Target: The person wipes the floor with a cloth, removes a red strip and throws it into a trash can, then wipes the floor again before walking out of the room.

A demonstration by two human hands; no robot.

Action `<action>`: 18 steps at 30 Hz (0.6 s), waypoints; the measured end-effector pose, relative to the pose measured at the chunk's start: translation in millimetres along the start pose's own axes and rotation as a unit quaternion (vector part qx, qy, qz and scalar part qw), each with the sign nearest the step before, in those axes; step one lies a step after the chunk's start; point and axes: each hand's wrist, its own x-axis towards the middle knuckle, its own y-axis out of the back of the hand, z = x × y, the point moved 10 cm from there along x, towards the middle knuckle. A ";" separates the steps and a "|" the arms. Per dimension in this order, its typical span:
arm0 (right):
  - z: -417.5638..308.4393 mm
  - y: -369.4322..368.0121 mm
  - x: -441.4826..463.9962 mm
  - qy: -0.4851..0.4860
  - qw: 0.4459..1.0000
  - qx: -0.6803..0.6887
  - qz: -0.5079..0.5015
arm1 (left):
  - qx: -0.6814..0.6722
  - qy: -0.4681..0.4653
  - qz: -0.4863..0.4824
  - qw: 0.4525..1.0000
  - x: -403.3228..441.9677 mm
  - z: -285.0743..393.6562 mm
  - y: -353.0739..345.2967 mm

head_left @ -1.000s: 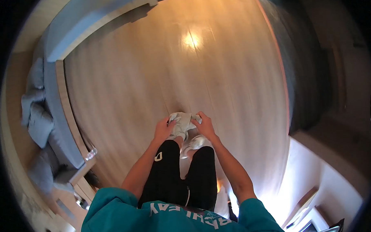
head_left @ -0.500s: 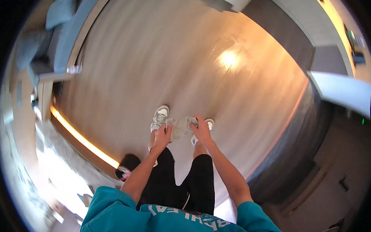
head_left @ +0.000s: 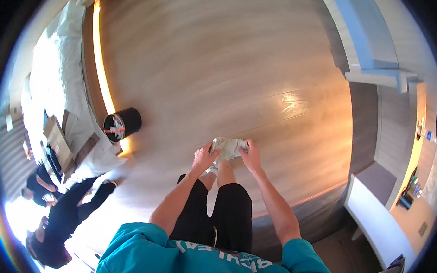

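A pale, crumpled cloth [head_left: 227, 148] is stretched between my two hands, in front of my legs and over my feet. My left hand [head_left: 204, 157] grips its left edge with bent fingers. At the right edge, my right hand [head_left: 250, 155] pinches the cloth between thumb and fingers. Most of my shoes is hidden behind the cloth and my legs.
A black bin [head_left: 123, 124] holding some litter stands on the wooden floor [head_left: 216, 64] at the left, beside a bed [head_left: 64, 69] with a lit strip under it. Two people in dark clothes are at the lower left. A long desk [head_left: 422, 177] runs along the right.
My view has swung to the left across the room, bringing the bed, the bin and the two people into view. Both hands still hold the cloth.
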 end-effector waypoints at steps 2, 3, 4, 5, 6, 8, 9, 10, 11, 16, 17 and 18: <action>-19.2 -9.7 -1.0 0.046 0.997 -0.066 -0.015 | -0.027 0.014 0.007 1.000 -4.1 -18.0 5.2; -16.0 -15.3 0.1 0.049 0.996 -0.077 -0.024 | -0.041 0.028 0.010 0.999 -7.2 -25.2 2.5; -10.3 -23.1 -2.2 0.060 0.994 -0.084 -0.023 | -0.055 0.035 0.010 0.998 -15.5 -32.9 -2.1; -5.8 -30.8 2.7 0.074 0.993 -0.089 -0.015 | -0.071 0.034 0.035 0.996 -14.8 -39.5 2.1; -10.2 -37.8 12.2 0.078 0.992 -0.094 -0.017 | -0.082 0.031 0.059 0.994 -7.0 -46.6 9.2; -14.9 -36.2 17.4 0.109 0.989 -0.104 0.007 | -0.096 0.033 0.058 0.993 0.3 -57.8 0.1; -8.3 -41.0 28.4 0.057 0.995 -0.086 -0.012 | -0.105 0.028 0.072 0.991 5.1 -59.4 1.6; -4.7 -45.3 44.7 0.053 0.994 -0.092 -0.017 | -0.113 0.019 0.089 0.989 15.5 -57.4 3.8; -2.4 -48.2 61.9 0.056 0.991 -0.117 -0.012 | -0.125 0.017 0.113 0.986 23.3 -55.4 5.7; 30.5 -76.4 150.5 0.016 0.991 -0.117 -0.066 | -0.184 0.042 0.121 0.974 104.7 -65.8 -10.0; 35.9 -83.3 177.7 0.035 0.989 -0.130 -0.060 | -0.185 0.065 0.122 0.973 132.0 -72.8 -16.5; 42.2 -92.6 211.3 0.058 0.987 -0.142 -0.053 | -0.186 0.085 0.126 0.971 164.9 -78.6 -18.4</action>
